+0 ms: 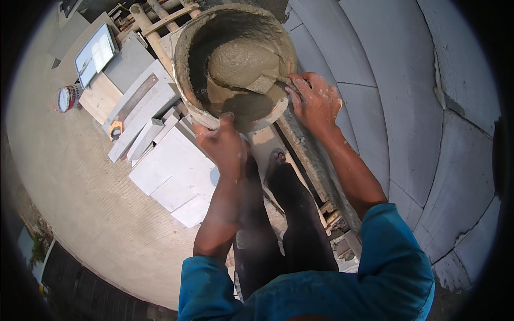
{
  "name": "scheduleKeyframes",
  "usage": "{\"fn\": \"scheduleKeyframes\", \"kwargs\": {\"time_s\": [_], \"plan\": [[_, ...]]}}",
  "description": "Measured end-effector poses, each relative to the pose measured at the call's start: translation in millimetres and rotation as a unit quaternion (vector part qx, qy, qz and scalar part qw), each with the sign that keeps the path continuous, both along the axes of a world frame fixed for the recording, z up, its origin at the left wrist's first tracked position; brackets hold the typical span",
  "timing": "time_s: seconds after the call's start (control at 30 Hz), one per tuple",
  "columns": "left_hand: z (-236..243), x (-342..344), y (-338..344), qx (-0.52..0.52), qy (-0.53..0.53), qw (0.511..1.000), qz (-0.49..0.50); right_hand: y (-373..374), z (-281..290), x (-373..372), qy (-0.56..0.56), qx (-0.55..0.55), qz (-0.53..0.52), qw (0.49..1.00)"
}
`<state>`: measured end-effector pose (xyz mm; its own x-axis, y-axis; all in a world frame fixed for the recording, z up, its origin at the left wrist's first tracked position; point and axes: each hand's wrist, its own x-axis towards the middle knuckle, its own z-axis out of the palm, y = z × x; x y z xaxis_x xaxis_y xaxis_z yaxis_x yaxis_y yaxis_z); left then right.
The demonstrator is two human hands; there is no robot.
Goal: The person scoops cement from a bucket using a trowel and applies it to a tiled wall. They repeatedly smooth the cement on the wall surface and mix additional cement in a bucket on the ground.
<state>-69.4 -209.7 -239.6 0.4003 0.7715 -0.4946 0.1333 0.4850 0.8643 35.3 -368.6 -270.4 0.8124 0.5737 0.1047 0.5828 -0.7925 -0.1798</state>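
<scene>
Clamping the left hand on a mortar-caked bucket at twelve o'clock, with most fingers hidden beneath; closing the right hand around a trowel, with handle mostly covered, blade partly lost in grey mortar and rim contact hard to tell; standing beside pale blocks at three o'clock, partly cut off.

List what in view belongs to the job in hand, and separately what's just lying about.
In the job, judging by the hands:
bucket, left hand gripping its rim
trowel, held in the right hand
grey wet mix inside the bucket

Lying about, apparently, with no hand on them:
yellow-handled saw
small pail
blue-edged flat panel
loose pale blocks
</scene>
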Motion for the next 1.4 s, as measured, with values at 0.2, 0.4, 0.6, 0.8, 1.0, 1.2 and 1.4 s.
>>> {"fn": "scheduleKeyframes", "kwargs": {"time_s": [0.2, 0.4, 0.6, 0.8, 1.0, 1.2, 1.4], "plan": [[-35, -18, 37, -0.044, 0.005, 0.997, 0.059, 8, 68, 27, 0.324, 0.110, -0.045, 0.938], [-36, -47, 45, -0.021, 0.065, 0.998, 0.000, -21, -17, 148, 0.377, 0.161, -0.200, 0.890], [2, -61, 31, -0.002, 0.065, 0.998, -0.024, -20, 189, 69, 0.153, 0.107, -0.159, 0.969], [61, -30, -37, 0.071, -0.009, 0.997, -0.039, -3, 139, 6, 0.273, -0.182, 0.003, 0.945], [95, -16, -46, 0.061, -0.066, 0.996, -0.002, -11, 99, -5, 0.009, -0.016, -0.030, 0.999], [98, 4, 5, -0.044, 0.034, 0.998, 0.026, -9, 146, -5, 0.038, 0.053, -0.031, 0.997], [72, -36, 30, -0.026, -0.005, 0.999, 0.046, -16, 177, 67, 0.436, 0.134, 0.018, 0.890]]}}
